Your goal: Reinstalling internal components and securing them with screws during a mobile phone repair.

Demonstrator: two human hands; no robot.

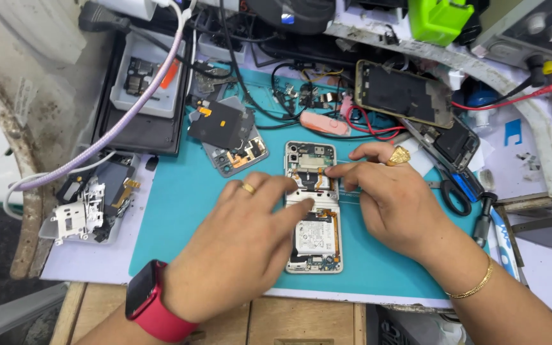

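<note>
An opened phone (pixel 313 246) with its back cover off lies upright on the teal work mat (pixel 180 204), showing a white battery and circuit boards. My left hand (pixel 237 246), with a gold ring and a red wrist watch, rests flat on the mat and its fingertips press on the phone's middle. My right hand (pixel 394 201), wearing a gold ring and bracelet, pinches a thin metal tool (pixel 346 167) whose tip touches the upper board of the phone.
A removed back part with a black coil (pixel 228 131) lies up left of the phone. Another opened phone (pixel 404 92) sits at the back right, near red wires and scissors (pixel 455 191). Trays of parts (pixel 91 204) stand at left. Cables cross the back.
</note>
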